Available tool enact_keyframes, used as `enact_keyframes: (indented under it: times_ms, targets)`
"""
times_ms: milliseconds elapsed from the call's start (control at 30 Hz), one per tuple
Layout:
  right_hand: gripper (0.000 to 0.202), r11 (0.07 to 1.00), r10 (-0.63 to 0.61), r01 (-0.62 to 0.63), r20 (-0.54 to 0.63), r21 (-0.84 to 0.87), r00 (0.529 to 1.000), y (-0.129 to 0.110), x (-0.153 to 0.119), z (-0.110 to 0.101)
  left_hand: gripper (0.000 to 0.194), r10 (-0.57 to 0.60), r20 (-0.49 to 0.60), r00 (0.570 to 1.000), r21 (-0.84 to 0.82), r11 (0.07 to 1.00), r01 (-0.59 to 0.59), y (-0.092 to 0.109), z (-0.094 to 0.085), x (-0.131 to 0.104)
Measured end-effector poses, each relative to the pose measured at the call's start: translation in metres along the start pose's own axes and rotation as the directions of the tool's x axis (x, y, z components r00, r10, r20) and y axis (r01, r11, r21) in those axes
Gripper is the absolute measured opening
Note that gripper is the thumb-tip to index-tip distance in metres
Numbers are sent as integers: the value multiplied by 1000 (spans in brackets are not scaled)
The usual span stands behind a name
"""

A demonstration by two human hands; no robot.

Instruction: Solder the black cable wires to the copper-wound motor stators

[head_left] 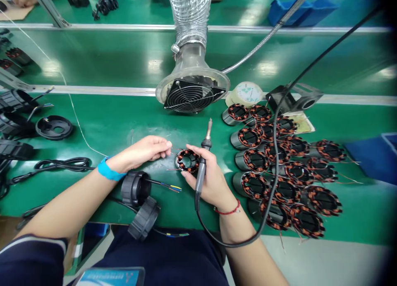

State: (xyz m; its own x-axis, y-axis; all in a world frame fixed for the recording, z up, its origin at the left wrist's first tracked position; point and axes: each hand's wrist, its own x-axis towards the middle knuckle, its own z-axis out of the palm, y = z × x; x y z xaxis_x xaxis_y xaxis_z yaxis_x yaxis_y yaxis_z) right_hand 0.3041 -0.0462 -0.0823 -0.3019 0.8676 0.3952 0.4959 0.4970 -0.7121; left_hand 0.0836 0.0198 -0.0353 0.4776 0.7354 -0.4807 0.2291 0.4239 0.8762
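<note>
Waiting pile: many black stators with copper windings (288, 170), at 3 o'clock of the hands, wires loose.
Stator in work: black ring-shaped stator with copper coils (187, 160), on green table (124, 116), not yet soldered, I judge.
Right hand (211, 180): closed around black-handled soldering iron (203, 162), tip up at 12 o'clock.
Left hand (145, 150): fingers pinched narrow on thin wire lead (173, 148).

free: green mat (124, 116) left of fan | blocked right: stator cluster (279, 170) | ahead: extractor fan (192, 94)
</note>
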Motion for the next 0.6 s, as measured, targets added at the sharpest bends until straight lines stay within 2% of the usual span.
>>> enact_keyframes:
  times_ms: [67,167,267,333,400,500,567,600]
  targets:
    - [67,1000,4,-4,6,-1,1000,0,-1,0,33,32,-62,998,77,997,-27,3,0,-1]
    - [70,999,25,-24,11,-47,1000,-1,-2,1,22,33,-12,999,117,993,-32,5,4,1]
    - [70,993,54,-52,15,-104,998,-4,-2,4,20,1,21,1000,-56,998,0,4,7,7]
    - [68,994,33,-28,44,-103,998,-7,0,5,24,-8,43,999,-178,984,15,3,8,10]
    - [67,996,4,2,68,-92,998,-8,1,6,27,6,62,998,-223,975,8,2,8,10]
    - [66,992,38,-37,7,-119,999,-5,2,6,32,36,57,998,-108,994,-29,5,6,6]
    - [67,985,77,-86,-70,-147,995,0,1,4,35,33,77,997,80,996,-39,8,4,2]
    - [68,982,90,-105,-100,-157,991,2,1,4,35,18,121,993,183,982,-40,9,3,0]
